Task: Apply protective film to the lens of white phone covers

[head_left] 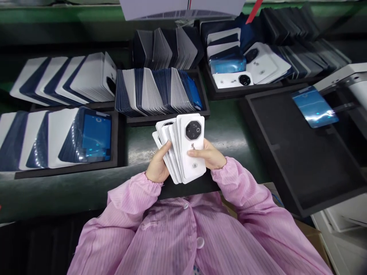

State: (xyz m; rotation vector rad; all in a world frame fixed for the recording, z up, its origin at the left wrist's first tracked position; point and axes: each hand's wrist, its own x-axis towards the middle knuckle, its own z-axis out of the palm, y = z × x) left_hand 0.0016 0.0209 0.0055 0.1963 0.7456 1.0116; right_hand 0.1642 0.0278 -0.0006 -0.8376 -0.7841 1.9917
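Between my hands is a fanned stack of white phone back panels (186,160), each with rounded corners; the front one shows a black octagonal camera patch. My left hand (159,162) grips the stack's left side, thumb along the edges. On the right side, my right hand (210,154) holds the same stack, its thumb lying flat on the front panel's face. The stack is tilted, above the dark green bench in front of my body. Fingers behind the panels are hidden. Just beyond it stands a tray (169,118) packed with upright white and dark blue panels (156,91).
On the left, black trays (65,169) hold rows of white and blue panels (65,78). A tray at the back right holds loose white panels (266,63). A single blue film-faced panel (315,107) rests on a black tray (304,152) at right. A white box (183,8) overhangs the back.
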